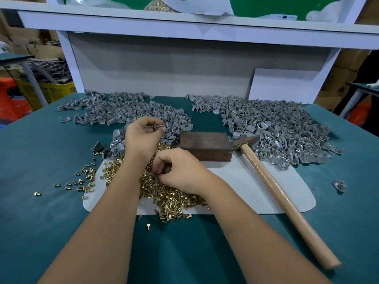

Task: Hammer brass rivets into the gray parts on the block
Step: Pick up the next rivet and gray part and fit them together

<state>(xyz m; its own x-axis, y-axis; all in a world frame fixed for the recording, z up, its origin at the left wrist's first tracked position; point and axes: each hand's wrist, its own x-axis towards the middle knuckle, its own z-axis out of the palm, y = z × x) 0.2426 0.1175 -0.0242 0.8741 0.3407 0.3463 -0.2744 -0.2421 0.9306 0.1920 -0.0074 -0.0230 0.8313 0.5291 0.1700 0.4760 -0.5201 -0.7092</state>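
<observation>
My left hand [141, 136] hovers over the left gray pile, its fingers curled round a gray part [156, 126]. My right hand [178, 170] rests on the heap of brass rivets [164, 195], fingertips pinching among them; which rivet it holds is hidden. The brown block [206, 145] stands just right of both hands with nothing on top. A hammer [272, 187] with a wooden handle lies beside the block, its head touching the block's right end.
A white mat [246, 187] lies under the rivets and block on the green table [41, 201]. A big pile of gray parts [276, 130] fills the right back, another [123, 109] the left back. Loose rivets [82, 179] scatter left. A white shelf frame [184, 27] rises behind.
</observation>
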